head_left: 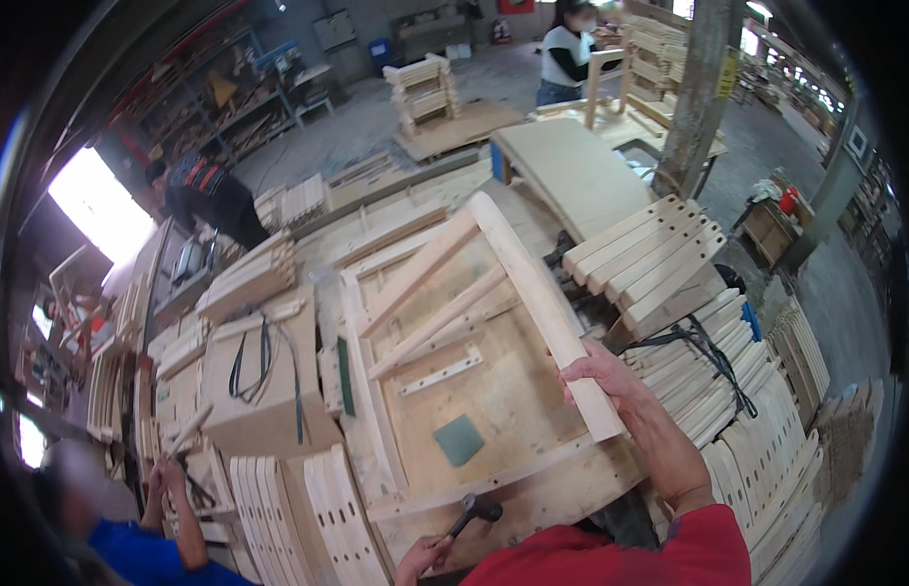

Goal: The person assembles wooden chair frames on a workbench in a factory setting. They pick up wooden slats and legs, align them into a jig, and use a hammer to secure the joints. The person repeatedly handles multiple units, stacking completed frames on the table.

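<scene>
My right hand is wrapped round the lower part of a thick pale wooden post, which stands tilted above the worktable. From this post an upper rail and a lower rail run left to a second post. In my left hand, near the table's front edge, is the handle of a mallet with a dark head. A square green pad and a short drilled wooden strip lie on the plywood between the posts.
Drilled slats are stacked at the right, with more pieces below them. Black straps lie over wood there. Upright slats stand at front left. A co-worker in blue is close on the left; a concrete pillar rises behind.
</scene>
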The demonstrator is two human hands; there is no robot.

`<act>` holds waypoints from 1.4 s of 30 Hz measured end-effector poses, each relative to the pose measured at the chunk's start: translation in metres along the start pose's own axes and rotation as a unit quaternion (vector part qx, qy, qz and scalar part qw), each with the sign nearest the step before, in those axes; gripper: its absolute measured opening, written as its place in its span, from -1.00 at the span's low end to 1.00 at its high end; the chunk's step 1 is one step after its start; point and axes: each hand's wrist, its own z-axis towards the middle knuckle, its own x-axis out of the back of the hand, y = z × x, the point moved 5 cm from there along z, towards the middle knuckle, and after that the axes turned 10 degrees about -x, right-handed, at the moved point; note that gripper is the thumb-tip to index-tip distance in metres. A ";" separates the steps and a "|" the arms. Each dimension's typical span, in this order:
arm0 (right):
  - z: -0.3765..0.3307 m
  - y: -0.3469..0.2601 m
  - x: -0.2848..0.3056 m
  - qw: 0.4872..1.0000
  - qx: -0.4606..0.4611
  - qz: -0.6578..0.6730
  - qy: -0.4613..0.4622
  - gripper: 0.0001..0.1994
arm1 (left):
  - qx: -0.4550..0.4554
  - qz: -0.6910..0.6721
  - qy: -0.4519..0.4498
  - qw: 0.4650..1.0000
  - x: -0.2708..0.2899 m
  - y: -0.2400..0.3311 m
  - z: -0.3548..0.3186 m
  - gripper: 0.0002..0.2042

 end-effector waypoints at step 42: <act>0.004 -0.050 0.235 0.755 0.045 -0.304 0.579 -0.24 | -0.235 0.459 0.601 0.611 0.034 0.026 -0.066 -0.60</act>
